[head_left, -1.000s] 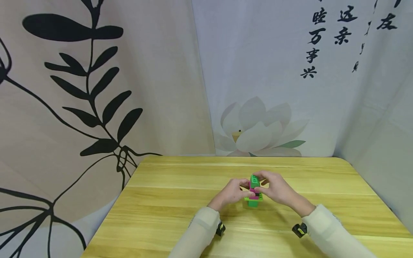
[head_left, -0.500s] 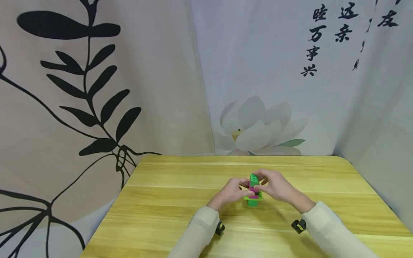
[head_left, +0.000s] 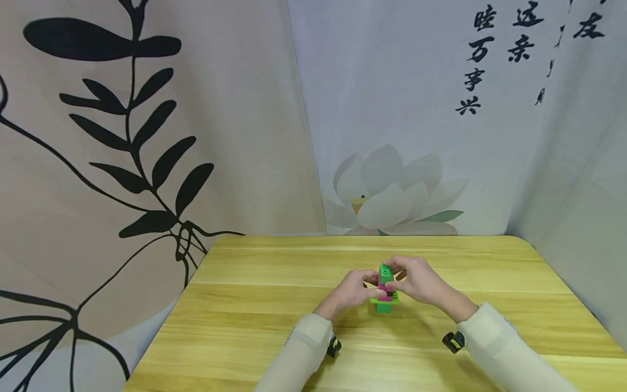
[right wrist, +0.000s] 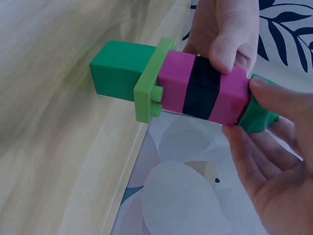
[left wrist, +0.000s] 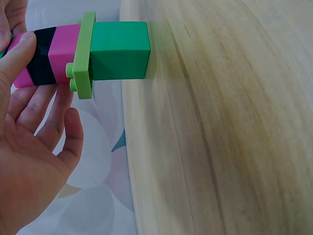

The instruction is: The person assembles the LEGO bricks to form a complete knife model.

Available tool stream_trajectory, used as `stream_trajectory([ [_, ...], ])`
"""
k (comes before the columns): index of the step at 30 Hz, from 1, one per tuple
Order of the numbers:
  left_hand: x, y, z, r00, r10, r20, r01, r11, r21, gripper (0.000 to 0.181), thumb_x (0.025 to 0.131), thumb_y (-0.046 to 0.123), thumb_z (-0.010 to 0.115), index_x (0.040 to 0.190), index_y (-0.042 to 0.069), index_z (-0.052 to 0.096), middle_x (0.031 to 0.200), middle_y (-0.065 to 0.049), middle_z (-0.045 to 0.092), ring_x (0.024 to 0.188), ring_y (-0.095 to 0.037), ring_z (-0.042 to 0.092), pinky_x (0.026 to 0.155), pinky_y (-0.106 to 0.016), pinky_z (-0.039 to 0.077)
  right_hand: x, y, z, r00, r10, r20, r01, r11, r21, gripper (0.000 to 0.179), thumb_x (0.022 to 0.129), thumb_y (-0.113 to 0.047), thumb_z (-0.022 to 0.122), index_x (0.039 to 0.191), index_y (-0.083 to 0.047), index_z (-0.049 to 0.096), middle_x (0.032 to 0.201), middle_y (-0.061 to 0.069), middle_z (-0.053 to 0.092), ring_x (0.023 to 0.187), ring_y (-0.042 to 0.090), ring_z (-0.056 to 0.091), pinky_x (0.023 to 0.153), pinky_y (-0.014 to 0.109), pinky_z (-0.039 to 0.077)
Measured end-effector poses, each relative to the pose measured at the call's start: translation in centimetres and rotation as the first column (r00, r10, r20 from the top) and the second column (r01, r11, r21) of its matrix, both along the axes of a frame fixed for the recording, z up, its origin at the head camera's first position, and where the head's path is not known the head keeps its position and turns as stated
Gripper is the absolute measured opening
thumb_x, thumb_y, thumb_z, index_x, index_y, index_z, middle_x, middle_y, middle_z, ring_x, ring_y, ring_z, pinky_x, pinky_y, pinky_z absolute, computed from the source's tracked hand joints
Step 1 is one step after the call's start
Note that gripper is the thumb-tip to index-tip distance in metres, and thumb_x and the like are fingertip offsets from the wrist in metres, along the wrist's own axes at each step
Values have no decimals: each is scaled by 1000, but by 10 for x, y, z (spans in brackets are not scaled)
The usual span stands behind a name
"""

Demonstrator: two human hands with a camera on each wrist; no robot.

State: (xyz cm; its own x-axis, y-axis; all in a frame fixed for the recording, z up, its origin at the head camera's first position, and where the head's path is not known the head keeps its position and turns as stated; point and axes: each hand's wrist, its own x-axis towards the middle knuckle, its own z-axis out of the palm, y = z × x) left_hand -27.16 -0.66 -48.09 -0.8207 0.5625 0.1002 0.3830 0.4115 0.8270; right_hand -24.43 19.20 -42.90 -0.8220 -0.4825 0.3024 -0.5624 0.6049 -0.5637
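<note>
A stack of toy bricks stands upright on the wooden table [head_left: 254, 326]. From the bottom it has a green brick [left wrist: 120, 51], a lime plate [left wrist: 84, 54] jutting past the sides, a pink brick [right wrist: 176, 81], a black brick [right wrist: 201, 88], another pink brick [right wrist: 231, 98] and a green shaped brick [head_left: 385, 272] on top. My left hand [head_left: 350, 289] grips the middle of the stack, thumb on the upper pink and black bricks. My right hand [head_left: 421, 284] pinches the green top brick between thumb and fingers; it sits right at the upper pink brick.
Behind the table's far edge hangs a pale cloth backdrop [head_left: 254, 120] with printed black leaves, a lotus and writing. Black wrist cameras, the left one [head_left: 334, 347] and the right one [head_left: 453, 342], sit below the sleeves.
The head view has tilted very slightly. Both hands keep their hold on the stack, with no visible movement of the bricks.
</note>
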Motion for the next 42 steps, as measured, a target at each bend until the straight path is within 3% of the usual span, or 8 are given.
stream_trajectory([
  [9,1,0,2,1000,-4,0,4,1000,13,24,86,29,71,108,20,69,93,13,65,90,-1,58,76,-22,48,2,-1,-3,994,22,-111,-21,1000,9,34,77,-11,79,107,-5,64,94,-1,67,81,14,65,71,34,54],
  [17,1,-1,3,1000,-3,1,3,1000,4,25,85,30,71,108,20,69,94,12,66,90,-1,58,76,-22,48,2,-2,-4,988,33,-150,-31,999,15,34,76,-9,79,106,-7,64,93,-2,67,80,13,65,70,33,55],
  [23,1,-1,4,1000,-3,0,3,1000,12,24,86,30,71,108,20,69,95,13,66,91,-1,58,77,-22,48,2,-3,-4,969,68,-236,-60,997,41,35,75,-8,80,105,-5,62,93,0,66,79,13,64,68,30,55],
  [30,0,0,1,999,-23,-23,23,999,23,22,86,27,71,106,18,70,93,12,66,89,-1,59,75,-21,48,1,-2,-4,981,57,-185,-55,998,16,32,76,-10,80,104,-8,64,95,-1,67,80,13,64,69,32,54],
  [37,2,-1,1,1000,-22,-14,22,1000,20,22,86,28,71,107,19,70,94,12,66,90,-1,59,75,-21,48,1,-1,-4,987,-3,-158,7,1000,27,31,75,-18,82,100,-14,66,92,-7,66,81,16,60,69,31,51],
  [42,1,-1,1,1000,-20,-19,20,1000,16,23,87,28,70,108,19,69,94,13,65,91,-3,59,75,-21,48,-1,0,-3,995,-5,-96,6,1000,6,30,76,-21,81,101,-14,66,90,-9,66,81,17,60,69,32,50],
])
